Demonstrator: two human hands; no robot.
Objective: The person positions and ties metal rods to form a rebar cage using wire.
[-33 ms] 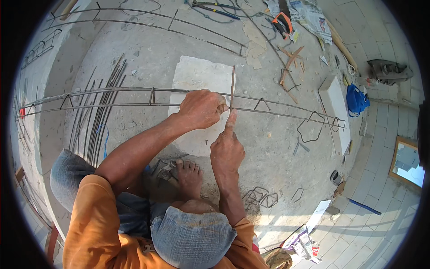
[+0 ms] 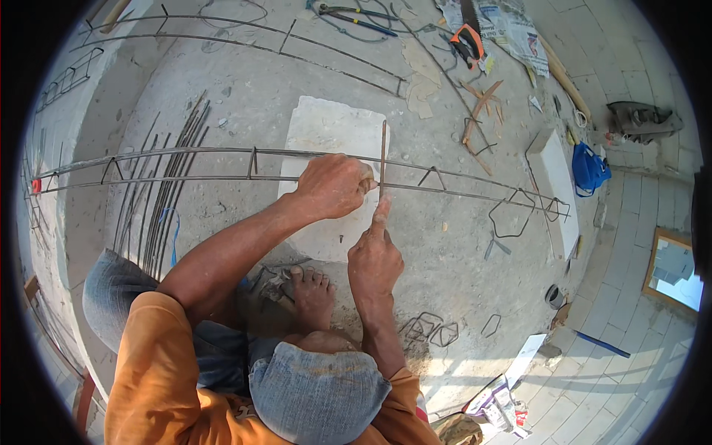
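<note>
Concrete floor takes up most of the view. Long rebar frame, two bars joined by bent pieces, runs left to right across the middle, passing over a pale slab on the floor. Second frame beyond it, toward the far side. Bundle of loose rods to the left, the frame crossing over it. Orange-handled saw and bolt cutters at far side, blue bag at right.

Left hand: grip closed around the rebar frame over the slab, thumb and fingertips right by the crossing with a short rod. Right hand: just nearer the body, index finger extended up to the short rod's lower end, other fingers curled; can't tell whether this grip pinches the rod.

Short rod stands across both bars of the frame, just right of the left hand. Bent wire rings on the floor at lower right, smallest.
</note>
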